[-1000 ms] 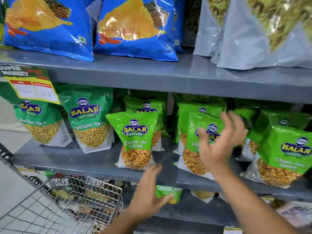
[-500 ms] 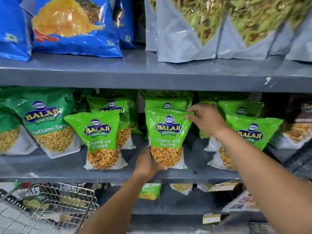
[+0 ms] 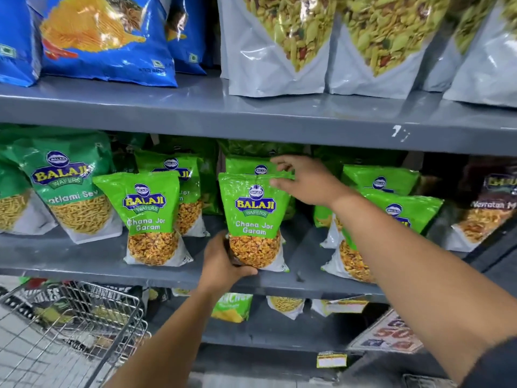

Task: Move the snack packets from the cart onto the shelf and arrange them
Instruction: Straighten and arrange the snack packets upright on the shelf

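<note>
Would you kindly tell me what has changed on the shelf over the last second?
The left hand rose from below the shelf edge and took hold of the bottom of the middle Chana Jor Garam packet. The right hand closed on its top corner, then loosened; its fingers are now spread there. The packet stays upright, and the neighbouring packet and cart are unmoved.

Green snack packets (image 3: pixel 254 219), blue bags (image 3: pixel 106 37), grey shelf (image 3: pixel 251 116), silver cart (image 3: pixel 70 326).

The grey middle shelf (image 3: pixel 84 264) carries upright green snack packets (image 3: pixel 152 217) in rows with a maroon packet (image 3: pixel 486 208) at its right end, while the grey shelf above (image 3: pixel 195 107) holds blue chip bags (image 3: pixel 106 40) beside grey snack pouches (image 3: pixel 277 46).
</note>
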The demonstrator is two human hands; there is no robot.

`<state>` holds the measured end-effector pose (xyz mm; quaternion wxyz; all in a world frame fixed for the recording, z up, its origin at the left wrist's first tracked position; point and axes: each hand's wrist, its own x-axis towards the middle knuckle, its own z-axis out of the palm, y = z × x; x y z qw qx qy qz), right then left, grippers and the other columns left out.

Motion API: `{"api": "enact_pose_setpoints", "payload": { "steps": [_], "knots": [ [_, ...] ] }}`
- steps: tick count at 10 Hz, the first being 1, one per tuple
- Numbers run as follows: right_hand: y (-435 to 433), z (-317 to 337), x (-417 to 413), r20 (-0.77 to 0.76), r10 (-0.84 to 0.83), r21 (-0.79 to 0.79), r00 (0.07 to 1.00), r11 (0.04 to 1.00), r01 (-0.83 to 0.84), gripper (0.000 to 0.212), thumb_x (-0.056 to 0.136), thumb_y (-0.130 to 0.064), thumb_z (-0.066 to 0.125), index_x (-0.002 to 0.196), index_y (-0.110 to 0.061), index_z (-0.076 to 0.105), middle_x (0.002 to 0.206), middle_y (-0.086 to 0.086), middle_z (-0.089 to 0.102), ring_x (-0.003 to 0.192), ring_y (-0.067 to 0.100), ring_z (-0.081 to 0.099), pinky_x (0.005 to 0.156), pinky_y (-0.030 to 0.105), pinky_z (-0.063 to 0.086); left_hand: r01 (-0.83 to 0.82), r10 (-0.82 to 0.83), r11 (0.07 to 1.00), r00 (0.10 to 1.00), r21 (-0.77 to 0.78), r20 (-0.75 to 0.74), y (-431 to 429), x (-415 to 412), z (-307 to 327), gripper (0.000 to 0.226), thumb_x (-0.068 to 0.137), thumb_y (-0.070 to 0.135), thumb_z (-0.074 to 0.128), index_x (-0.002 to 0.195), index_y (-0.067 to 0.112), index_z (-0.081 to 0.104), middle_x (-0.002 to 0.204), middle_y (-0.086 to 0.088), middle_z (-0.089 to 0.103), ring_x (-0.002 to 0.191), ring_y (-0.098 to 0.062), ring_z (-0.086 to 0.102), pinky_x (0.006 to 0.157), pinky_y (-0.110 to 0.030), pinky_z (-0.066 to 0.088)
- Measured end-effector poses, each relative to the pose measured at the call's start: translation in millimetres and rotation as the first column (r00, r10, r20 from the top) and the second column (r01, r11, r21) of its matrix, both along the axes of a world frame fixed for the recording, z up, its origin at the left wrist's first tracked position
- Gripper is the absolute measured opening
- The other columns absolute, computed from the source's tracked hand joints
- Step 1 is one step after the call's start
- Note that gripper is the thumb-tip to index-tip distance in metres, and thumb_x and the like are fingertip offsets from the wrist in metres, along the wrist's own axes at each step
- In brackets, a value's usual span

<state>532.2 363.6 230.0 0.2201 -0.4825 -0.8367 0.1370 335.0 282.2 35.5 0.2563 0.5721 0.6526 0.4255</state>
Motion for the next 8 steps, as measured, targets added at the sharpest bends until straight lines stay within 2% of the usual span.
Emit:
{"api": "enact_pose_setpoints", "payload": {
  "steps": [1,2,3,4,5,6,7,8],
  "knots": [
    [-13.3,10.4,45.2,0.042,-0.024,0.079,0.999,0.997,0.021,0.042,0.083,-0.041,0.062,0.122,-0.025,0.058,0.121,0.001,0.067,0.111,0.019,0.060,0.096,0.027,0.041,-0.148,0.200,0.944,0.968,0.296,-0.152,-33.8,26.6,-13.3,0.109,0.036,0.075,0.080,0.122,0.017,0.044,0.124,0.006,0.042,0.123,-0.010,0.035,0.105,-0.028,0.031],
    [-28.5,19.4,107.2,0.201,-0.085,0.094,0.976,0.993,0.067,0.048,0.080,-0.040,0.067,0.125,-0.026,0.056,0.131,0.003,0.061,0.121,0.022,0.055,0.099,0.026,0.037,0.114,-0.031,0.930,0.972,0.351,-0.233,-57.8,91.1,-24.4,0.102,0.052,0.070,0.079,0.129,0.016,0.040,0.132,0.002,0.039,0.127,-0.009,0.031,0.111,-0.025,0.025],
    [-42.3,24.0,160.8,0.411,-0.146,-0.007,0.900,0.987,0.163,0.076,0.076,-0.036,0.071,0.142,-0.029,0.035,0.148,0.008,0.043,0.134,0.026,0.041,0.107,0.027,0.031,0.308,-0.300,0.950,0.946,0.045,-0.125,-48.4,155.5,-15.4,0.104,0.067,0.063,0.073,0.146,0.017,0.024,0.150,-0.003,0.032,0.140,-0.016,0.025,0.115,-0.038,0.028],
    [-45.1,19.7,195.3,0.596,-0.202,-0.047,0.777,0.957,0.285,0.072,0.082,-0.027,0.063,0.145,-0.029,0.028,0.153,0.006,0.036,0.135,0.026,0.040,0.105,0.023,0.031,0.320,-0.319,0.931,0.947,-0.176,0.037,-25.5,195.3,3.6,0.108,0.071,0.051,0.078,0.152,0.020,0.012,0.155,-0.004,0.032,0.141,-0.026,0.033,0.110,-0.043,0.037],
    [-37.8,14.3,208.7,0.583,-0.287,0.032,0.760,0.943,0.331,0.052,0.085,-0.010,0.053,0.133,-0.028,0.048,0.139,0.011,0.054,0.121,0.032,0.054,0.093,0.027,0.043,0.286,-0.297,0.945,0.954,-0.159,-0.049,-10.1,207.4,10.5,0.069,0.075,0.033,0.078,0.135,0.022,0.044,0.126,-0.006,0.065,0.114,-0.030,0.061,0.087,-0.043,0.052],
    [-36.4,11.5,209.1,0.559,-0.316,0.082,0.766,0.941,0.329,0.049,0.085,-0.010,0.052,0.128,-0.035,0.051,0.132,0.011,0.059,0.112,0.034,0.059,0.089,0.033,0.050,0.227,-0.246,0.965,0.956,-0.132,-0.157,-9.1,204.4,14.8,0.033,0.080,0.036,0.072,0.108,0.023,0.060,0.105,-0.004,0.074,0.098,-0.032,0.066,0.074,-0.039,0.053],
    [-41.9,4.8,208.1,0.538,-0.331,0.167,0.775,0.943,0.286,0.059,0.084,-0.006,0.051,0.133,-0.037,0.043,0.138,0.005,0.053,0.116,0.033,0.057,0.092,0.040,0.050,0.240,-0.272,0.961,0.916,-0.140,-0.295,-9.8,202.4,14.0,0.032,0.083,0.041,0.067,0.106,0.021,0.056,0.104,-0.007,0.072,0.096,-0.035,0.065,0.071,-0.041,0.052],
    [-63.1,2.2,202.1,0.451,-0.357,0.321,0.818,0.920,0.225,0.058,0.082,-0.007,0.051,0.135,-0.027,0.044,0.139,0.006,0.052,0.122,0.032,0.052,0.098,0.043,0.045,0.264,-0.284,0.959,0.883,-0.105,-0.374,-18.2,200.1,13.6,0.053,0.085,0.041,0.065,0.127,0.015,0.048,0.122,-0.011,0.064,0.114,-0.034,0.057,0.086,-0.042,0.048]
  ]
}}
